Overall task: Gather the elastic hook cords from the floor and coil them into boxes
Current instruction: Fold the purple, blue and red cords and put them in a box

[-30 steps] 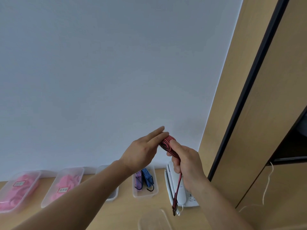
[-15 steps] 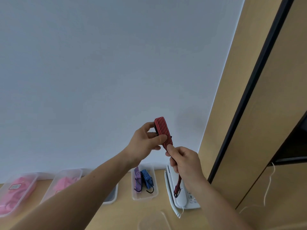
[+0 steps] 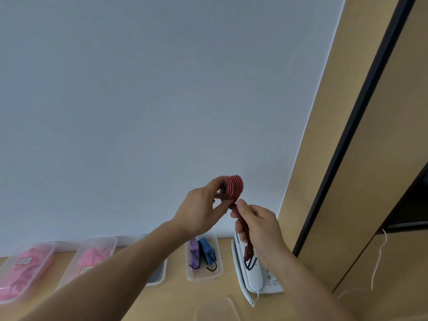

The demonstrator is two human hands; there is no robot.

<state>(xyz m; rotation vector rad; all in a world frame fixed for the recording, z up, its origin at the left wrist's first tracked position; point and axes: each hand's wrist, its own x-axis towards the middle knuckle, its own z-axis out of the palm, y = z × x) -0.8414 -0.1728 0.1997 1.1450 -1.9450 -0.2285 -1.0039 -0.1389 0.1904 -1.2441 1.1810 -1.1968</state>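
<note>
Red striped cord (image 3: 233, 186) held up w/ both hands: left hand (image 3: 201, 209) pinches the rolled coil at top, right hand (image 3: 259, 225) closed round the loose tail just below, hook (image 3: 250, 262) dangling over phone (image 3: 252, 272). Clear box (image 3: 203, 278) w/ purple & blue cords on tabletop (image 3: 176, 295) beneath.

1. I read this as an office: a white corded desk phone (image 3: 253, 274) sits on the pale wood counter (image 3: 176, 297).
2. I see labelled clear plastic boxes (image 3: 203, 258) lined along a plain white wall (image 3: 162, 100).
3. Matching wood cabinet panels (image 3: 393, 158) stand at the right.
</note>
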